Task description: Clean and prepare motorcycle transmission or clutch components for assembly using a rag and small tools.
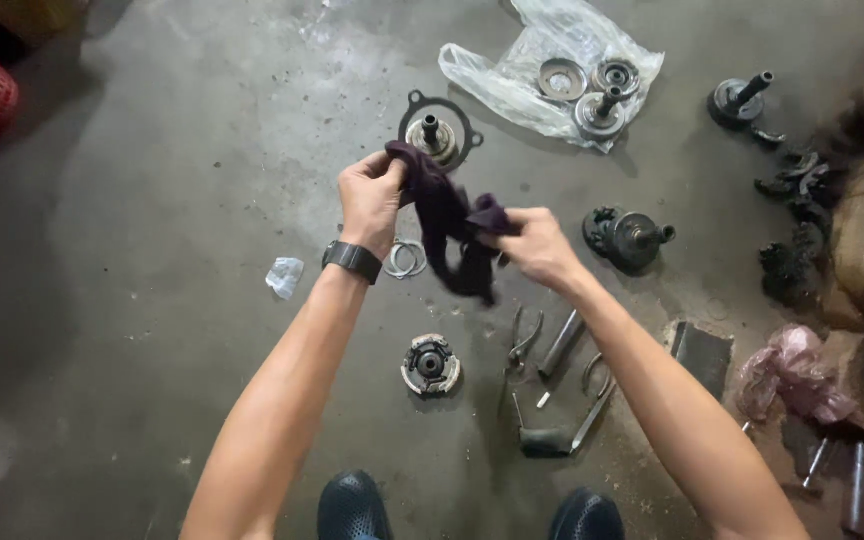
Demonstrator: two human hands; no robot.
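Both hands hold a dark purple rag (452,235) above a concrete floor (152,250). The left hand (370,198) is clenched on the rag's upper end, a black watch (352,261) on its wrist. The right hand (537,248) grips the other end lower down, and the loose middle of the cloth hangs between them.

Just behind the left hand, partly hidden by the rag, a round metal plate with a short shaft (437,133) lies on the floor. A thin metal ring (407,260) lies under the left wrist. Nearer the feet sits a round clutch part (430,365), and to its right are pliers (522,345), a metal bar (560,343) and a wrench (592,405).

Right of the right hand stands a dark hub with a stub shaft (630,238). Further back a clear plastic bag (512,80) carries three round metal parts. Another shafted part (740,100) lies near the top right, with dark greasy pieces (797,215) beside it. A pink bag (792,372) rests at the right edge, and a scrap of white paper (284,276) lies left of the left arm. Two dark shoes (354,508) show at the bottom
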